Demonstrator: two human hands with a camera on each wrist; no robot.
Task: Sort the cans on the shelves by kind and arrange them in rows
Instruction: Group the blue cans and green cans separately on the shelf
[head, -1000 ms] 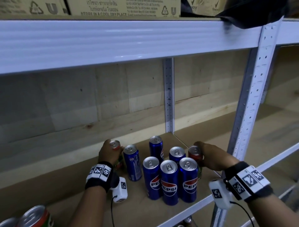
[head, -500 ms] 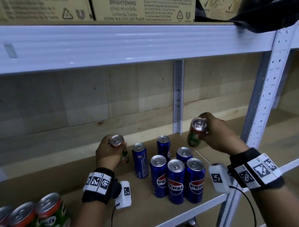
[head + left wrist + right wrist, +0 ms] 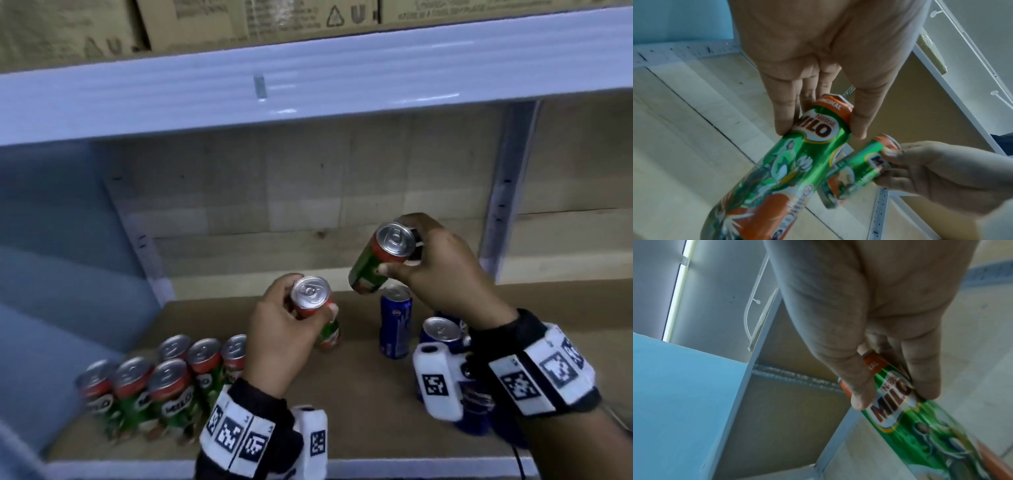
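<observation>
On the brown board of the lower shelf (image 3: 359, 421), a cluster of green Milo cans (image 3: 161, 387) stands upright at the left, packed in touching rows, while blue Pepsi cans (image 3: 395, 322) stand at the right, partly hidden behind the right wrist. Pale wooden planks (image 3: 274, 205) form the back wall, crossed by a perforated white upright (image 3: 503, 192) on the right. Overhead runs a white metal shelf beam (image 3: 308, 78), and cardboard boxes (image 3: 239, 17) sit on the level above it. A light blue panel (image 3: 51, 257) closes the left side.

The left hand (image 3: 277, 342) grasps a Milo can (image 3: 313, 308) near its top, thumb and fingers wrapped round the red band, and holds it above the board between the two groups. The right hand (image 3: 442, 270) clasps a second Milo can (image 3: 375, 260) by its upper end, tilted with its base leaning toward the left, lifted over the Pepsi cans. In the left wrist view the two held cans lie close beside each other; whether they touch is unclear.
</observation>
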